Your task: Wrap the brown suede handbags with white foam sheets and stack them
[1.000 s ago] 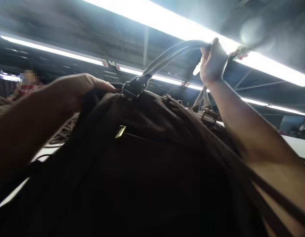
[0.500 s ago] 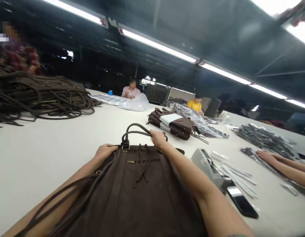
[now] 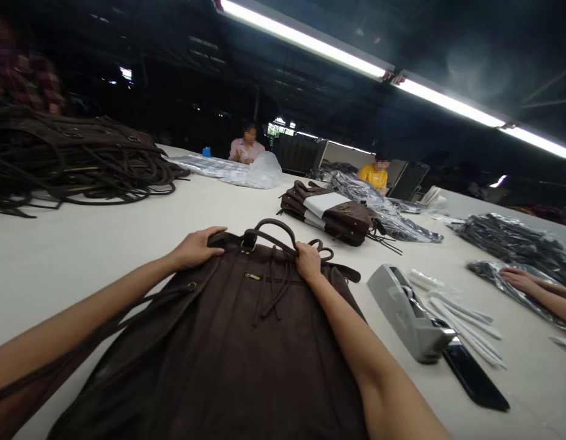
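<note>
A large dark brown bag [image 3: 260,348] lies on the white table, its top edge away from me. My left hand [image 3: 198,247] grips the bag's top left corner, thumb apart from the fingers across the edge. At the top edge right of centre, my right hand [image 3: 308,261] is closed on the bag beside the looped handle [image 3: 276,223]. Below the handle are a small zip with a gold pull [image 3: 252,277] and hanging thin laces. A long strap runs from the bag's left side over my left forearm.
Folded brown bags [image 3: 338,217] lie ahead; a strap-covered pile [image 3: 81,153] is at left. A grey tape dispenser [image 3: 409,315], white strips [image 3: 469,327] and a phone [image 3: 475,376] sit at right. Another person's hands [image 3: 521,280] touch plastic-wrapped goods. People sit across the table.
My left hand has shifted up with the bag's left corner, its thumb now showing. The bag looks flatter and wider, and the view has tilted down slightly.
</note>
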`<action>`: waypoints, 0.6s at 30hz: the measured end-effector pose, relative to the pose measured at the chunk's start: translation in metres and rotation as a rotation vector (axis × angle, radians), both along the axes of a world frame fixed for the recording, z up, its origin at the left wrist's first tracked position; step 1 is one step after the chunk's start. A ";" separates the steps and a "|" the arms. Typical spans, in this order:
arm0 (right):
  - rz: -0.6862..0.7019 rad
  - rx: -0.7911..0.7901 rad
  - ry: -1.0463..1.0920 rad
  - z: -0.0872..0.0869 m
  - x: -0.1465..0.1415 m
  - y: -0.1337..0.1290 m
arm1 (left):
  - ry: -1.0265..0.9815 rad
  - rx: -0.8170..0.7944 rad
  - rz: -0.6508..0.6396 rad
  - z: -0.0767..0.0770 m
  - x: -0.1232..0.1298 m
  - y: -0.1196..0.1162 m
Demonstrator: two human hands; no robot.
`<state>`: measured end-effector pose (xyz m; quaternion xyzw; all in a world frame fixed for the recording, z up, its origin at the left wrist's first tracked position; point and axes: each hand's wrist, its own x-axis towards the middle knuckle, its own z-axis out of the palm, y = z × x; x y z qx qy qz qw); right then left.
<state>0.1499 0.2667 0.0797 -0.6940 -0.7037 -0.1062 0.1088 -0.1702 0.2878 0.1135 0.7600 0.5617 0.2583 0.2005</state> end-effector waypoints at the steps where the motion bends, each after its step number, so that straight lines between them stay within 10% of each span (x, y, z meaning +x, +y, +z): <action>1: -0.037 0.004 0.004 -0.001 0.003 0.002 | 0.050 0.018 -0.041 0.006 0.003 0.008; 6: -0.092 0.000 0.022 -0.004 0.012 0.012 | 0.352 0.026 -0.109 0.033 0.023 0.014; 13: -0.068 0.034 0.121 -0.007 0.013 0.010 | 0.512 -0.005 -0.354 0.076 0.079 -0.049; 18: 0.001 0.059 0.225 -0.010 0.016 0.003 | 0.577 -0.063 -0.304 0.070 0.129 -0.060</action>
